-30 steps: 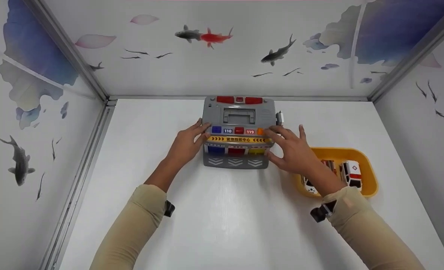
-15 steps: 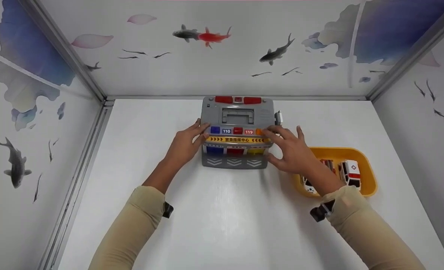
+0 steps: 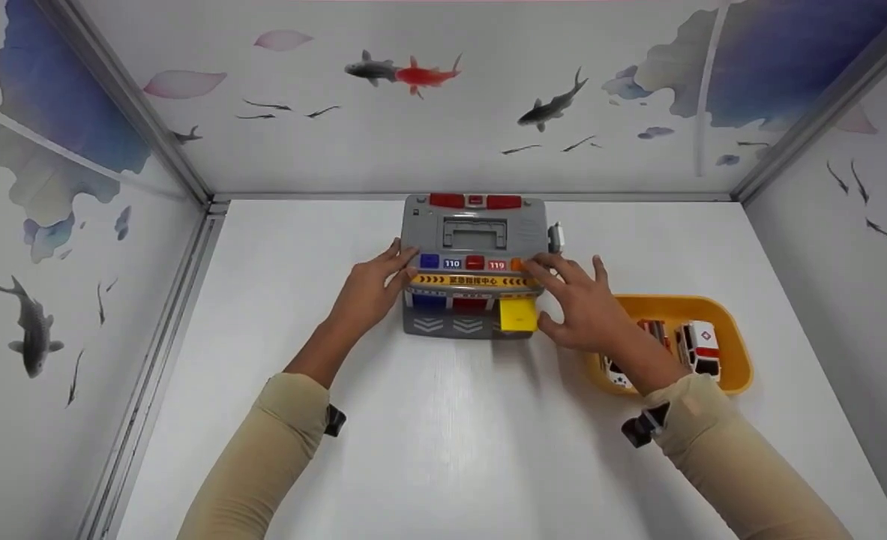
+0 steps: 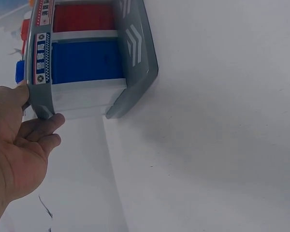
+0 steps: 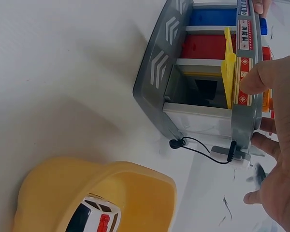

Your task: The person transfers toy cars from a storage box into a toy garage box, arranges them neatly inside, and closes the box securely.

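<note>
A grey toy station (image 3: 422,232) stands near the back of the table. My left hand (image 3: 368,292) grips its left edge, thumb and fingers around the roof corner, beside the lowered blue door (image 4: 87,60). On the right side, my right hand (image 3: 585,304) holds the roof edge, with a fingertip at the orange button (image 3: 518,264) and the thumb on the front label (image 5: 244,67). The yellow door (image 3: 518,315) is swung up and out, exposing a hollow bay (image 5: 203,89). Beside it, the red door (image 5: 208,47) is closed.
To the right of the station lies a yellow tray (image 3: 739,364) with several toy vehicles, among them a white ambulance (image 3: 702,345). A small key on a black cord (image 5: 198,142) hangs at the station's right side. Printed wall panels enclose the table's back and sides.
The yellow door has swung outward from closed to open. My right thumb has shifted slightly; both hands otherwise stay in place on the station.
</note>
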`<state>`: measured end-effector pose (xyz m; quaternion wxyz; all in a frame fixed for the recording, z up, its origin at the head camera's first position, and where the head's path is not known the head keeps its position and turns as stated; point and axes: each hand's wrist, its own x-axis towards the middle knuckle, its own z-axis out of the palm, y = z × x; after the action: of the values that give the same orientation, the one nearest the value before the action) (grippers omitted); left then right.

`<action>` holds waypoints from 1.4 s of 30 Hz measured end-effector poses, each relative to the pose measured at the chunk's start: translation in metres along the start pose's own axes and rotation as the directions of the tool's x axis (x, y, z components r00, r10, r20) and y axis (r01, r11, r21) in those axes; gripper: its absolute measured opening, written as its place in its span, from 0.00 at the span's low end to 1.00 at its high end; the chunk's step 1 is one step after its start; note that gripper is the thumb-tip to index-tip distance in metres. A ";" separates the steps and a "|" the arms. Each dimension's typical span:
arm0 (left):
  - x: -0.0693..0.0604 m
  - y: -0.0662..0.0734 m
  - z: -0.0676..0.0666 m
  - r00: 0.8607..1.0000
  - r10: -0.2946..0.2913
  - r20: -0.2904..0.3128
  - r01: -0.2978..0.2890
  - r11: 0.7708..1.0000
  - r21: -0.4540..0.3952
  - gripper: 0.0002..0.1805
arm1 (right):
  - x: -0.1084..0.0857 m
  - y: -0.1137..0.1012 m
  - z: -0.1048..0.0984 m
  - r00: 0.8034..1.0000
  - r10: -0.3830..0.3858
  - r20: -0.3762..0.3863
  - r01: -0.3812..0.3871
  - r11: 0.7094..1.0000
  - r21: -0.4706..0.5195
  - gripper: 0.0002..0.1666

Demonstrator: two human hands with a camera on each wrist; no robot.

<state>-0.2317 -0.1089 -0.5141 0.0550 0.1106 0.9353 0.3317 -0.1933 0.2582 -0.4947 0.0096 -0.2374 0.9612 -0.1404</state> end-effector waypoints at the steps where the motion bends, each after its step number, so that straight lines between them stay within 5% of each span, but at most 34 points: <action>1: 0.000 0.000 0.000 1.000 0.002 0.000 -0.002 1.000 -0.002 0.30 | 0.000 0.000 0.000 1.000 0.000 0.008 0.000 1.000 -0.003 0.49; 12: 0.001 -0.002 -0.001 1.000 0.000 0.004 0.000 1.000 -0.004 0.31 | -0.019 0.023 -0.008 1.000 0.002 0.008 -0.002 0.999 -0.039 0.56; 30: 0.002 0.000 0.000 1.000 0.015 -0.003 -0.015 1.000 -0.004 0.31 | -0.086 0.090 -0.031 0.998 0.057 0.038 -0.049 0.981 -0.186 0.51; 42: 0.002 0.001 0.000 1.000 -0.015 0.010 0.015 0.999 -0.035 0.32 | -0.120 0.123 -0.036 0.966 0.234 0.106 -0.220 0.967 -0.126 0.49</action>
<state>-0.2337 -0.1078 -0.5134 0.0640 0.1043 0.9298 0.3472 -0.1462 0.4272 -0.4997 0.0701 -0.1338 0.9861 -0.0691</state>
